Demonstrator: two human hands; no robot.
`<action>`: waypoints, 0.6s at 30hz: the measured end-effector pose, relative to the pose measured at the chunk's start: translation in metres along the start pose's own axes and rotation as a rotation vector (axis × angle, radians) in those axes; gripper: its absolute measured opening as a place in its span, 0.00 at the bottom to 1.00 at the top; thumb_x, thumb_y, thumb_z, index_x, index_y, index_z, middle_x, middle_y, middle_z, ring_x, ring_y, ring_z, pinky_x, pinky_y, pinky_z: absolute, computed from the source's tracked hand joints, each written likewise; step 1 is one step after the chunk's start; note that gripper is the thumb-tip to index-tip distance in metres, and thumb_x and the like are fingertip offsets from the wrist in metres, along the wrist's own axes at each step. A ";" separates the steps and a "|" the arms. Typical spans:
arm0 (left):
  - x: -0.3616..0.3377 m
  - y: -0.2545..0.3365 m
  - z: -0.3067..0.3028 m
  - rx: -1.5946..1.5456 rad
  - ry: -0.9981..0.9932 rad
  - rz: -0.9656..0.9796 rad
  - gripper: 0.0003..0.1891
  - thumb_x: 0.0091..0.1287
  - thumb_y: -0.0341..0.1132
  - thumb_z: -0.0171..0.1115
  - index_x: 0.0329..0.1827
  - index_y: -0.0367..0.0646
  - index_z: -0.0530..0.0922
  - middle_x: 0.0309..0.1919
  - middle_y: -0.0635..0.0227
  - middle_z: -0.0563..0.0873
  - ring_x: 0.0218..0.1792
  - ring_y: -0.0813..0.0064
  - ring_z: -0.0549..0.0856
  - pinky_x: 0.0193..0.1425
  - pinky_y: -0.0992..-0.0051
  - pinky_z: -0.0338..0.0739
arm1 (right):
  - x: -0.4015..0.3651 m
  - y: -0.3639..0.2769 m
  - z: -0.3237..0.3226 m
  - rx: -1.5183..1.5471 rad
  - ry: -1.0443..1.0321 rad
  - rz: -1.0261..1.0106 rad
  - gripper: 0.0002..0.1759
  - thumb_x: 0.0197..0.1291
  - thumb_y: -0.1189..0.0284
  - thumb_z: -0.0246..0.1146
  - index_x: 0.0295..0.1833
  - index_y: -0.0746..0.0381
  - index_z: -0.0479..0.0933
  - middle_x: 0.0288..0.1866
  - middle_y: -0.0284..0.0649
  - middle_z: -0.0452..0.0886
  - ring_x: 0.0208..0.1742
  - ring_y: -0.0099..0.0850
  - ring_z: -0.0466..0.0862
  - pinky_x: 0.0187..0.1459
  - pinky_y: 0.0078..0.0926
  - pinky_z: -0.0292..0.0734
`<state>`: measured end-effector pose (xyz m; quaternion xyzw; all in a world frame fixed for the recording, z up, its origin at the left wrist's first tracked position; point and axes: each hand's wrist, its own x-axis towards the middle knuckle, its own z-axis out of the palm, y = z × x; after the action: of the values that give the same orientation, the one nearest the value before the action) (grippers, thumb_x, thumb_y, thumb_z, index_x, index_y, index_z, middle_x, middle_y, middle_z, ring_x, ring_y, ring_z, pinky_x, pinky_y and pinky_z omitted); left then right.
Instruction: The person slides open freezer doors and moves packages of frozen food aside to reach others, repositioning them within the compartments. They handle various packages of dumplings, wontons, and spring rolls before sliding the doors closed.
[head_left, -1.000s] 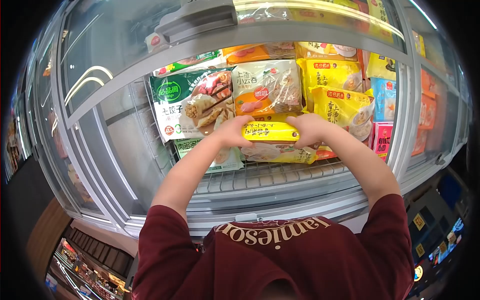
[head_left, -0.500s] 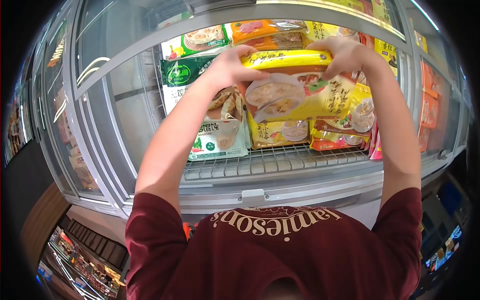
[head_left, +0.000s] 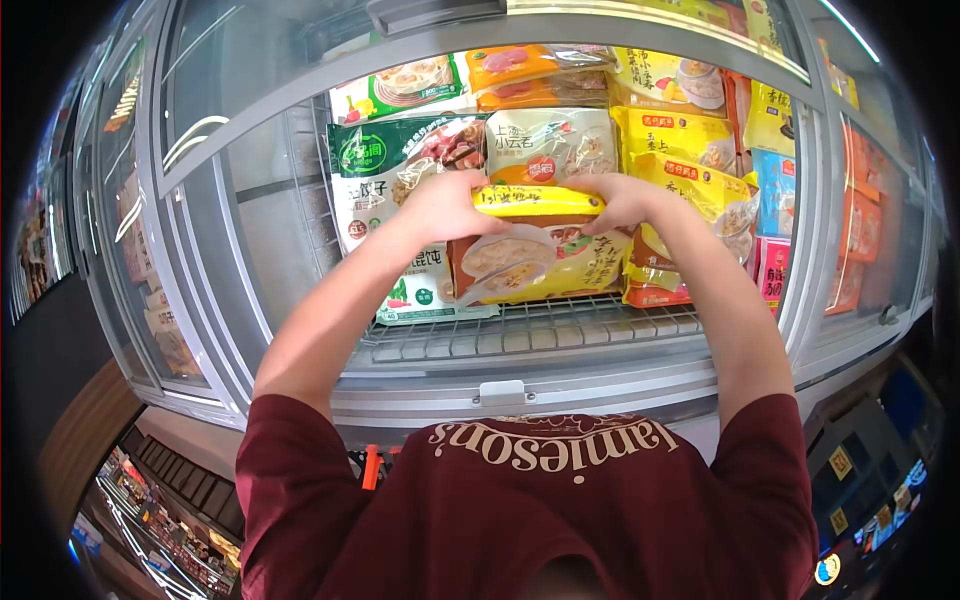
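Both hands grip a yellow and brown bag of frozen wontons (head_left: 575, 262) by its yellow top edge, inside the freezer just above the wire rack. My left hand (head_left: 445, 207) is closed round the upper left corner, next to green-and-white dumpling bags (head_left: 352, 200). At the upper right corner my right hand (head_left: 622, 200) is closed in the same way, beside a stack of yellow bags (head_left: 690, 185). Behind the held bag stands a pale wonton bag (head_left: 545, 135). The front of the held bag faces me, showing a picture of wontons in a spoon.
A wire rack (head_left: 540, 335) runs along the front, behind the grey freezer sill (head_left: 620, 395). Sliding glass doors frame the opening, with a dark handle (head_left: 437, 12) above. Orange bags (head_left: 535, 75) lie at the back, and pink and blue packs (head_left: 775, 200) stand at the right.
My hands have lowered the wonton bag and shifted it left, toward the rack. The pale bag behind and more of the yellow stack at the right now show.
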<state>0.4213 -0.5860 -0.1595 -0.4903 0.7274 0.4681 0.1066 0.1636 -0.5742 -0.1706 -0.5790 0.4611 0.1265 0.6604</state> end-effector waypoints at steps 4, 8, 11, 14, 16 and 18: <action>-0.009 -0.017 0.049 0.098 -0.018 -0.094 0.31 0.37 0.57 0.66 0.39 0.41 0.77 0.33 0.56 0.82 0.38 0.60 0.81 0.43 0.66 0.74 | 0.045 0.033 0.038 -0.355 -0.041 -0.046 0.44 0.39 0.71 0.67 0.66 0.57 0.57 0.56 0.49 0.70 0.52 0.41 0.75 0.52 0.33 0.70; 0.012 -0.022 0.087 -0.078 -0.137 -0.110 0.34 0.39 0.55 0.66 0.46 0.39 0.75 0.39 0.54 0.81 0.41 0.60 0.81 0.45 0.68 0.74 | 0.054 0.076 0.039 -0.368 -0.191 0.048 0.42 0.39 0.68 0.68 0.64 0.53 0.59 0.53 0.46 0.73 0.53 0.42 0.74 0.51 0.35 0.70; 0.040 -0.027 0.109 -0.095 -0.182 -0.036 0.34 0.42 0.57 0.64 0.47 0.40 0.75 0.40 0.55 0.81 0.42 0.60 0.80 0.47 0.68 0.73 | 0.039 0.080 0.025 -0.354 -0.206 0.225 0.42 0.40 0.70 0.68 0.64 0.54 0.59 0.53 0.46 0.73 0.53 0.43 0.74 0.51 0.37 0.70; 0.069 -0.034 0.122 0.052 -0.262 0.014 0.30 0.47 0.59 0.61 0.44 0.43 0.77 0.39 0.57 0.82 0.44 0.61 0.80 0.47 0.66 0.74 | 0.048 0.084 0.034 -0.628 -0.050 0.237 0.32 0.49 0.63 0.62 0.61 0.55 0.63 0.50 0.45 0.75 0.51 0.41 0.75 0.49 0.35 0.71; 0.074 -0.030 0.126 0.207 -0.256 -0.028 0.28 0.48 0.57 0.61 0.43 0.43 0.77 0.40 0.58 0.81 0.44 0.60 0.79 0.48 0.65 0.73 | 0.047 0.093 0.049 -0.827 0.190 0.100 0.22 0.54 0.60 0.56 0.54 0.56 0.69 0.46 0.44 0.76 0.49 0.40 0.76 0.48 0.34 0.72; 0.078 -0.033 0.139 0.356 -0.165 -0.029 0.25 0.51 0.56 0.61 0.40 0.43 0.78 0.38 0.62 0.82 0.43 0.62 0.79 0.46 0.65 0.74 | 0.037 0.087 0.034 -0.792 0.146 0.100 0.20 0.54 0.62 0.56 0.52 0.57 0.71 0.45 0.44 0.77 0.49 0.40 0.76 0.48 0.34 0.71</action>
<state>0.3673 -0.5271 -0.3018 -0.4341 0.7803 0.3693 0.2576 0.1385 -0.5321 -0.2575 -0.7731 0.4498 0.2849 0.3448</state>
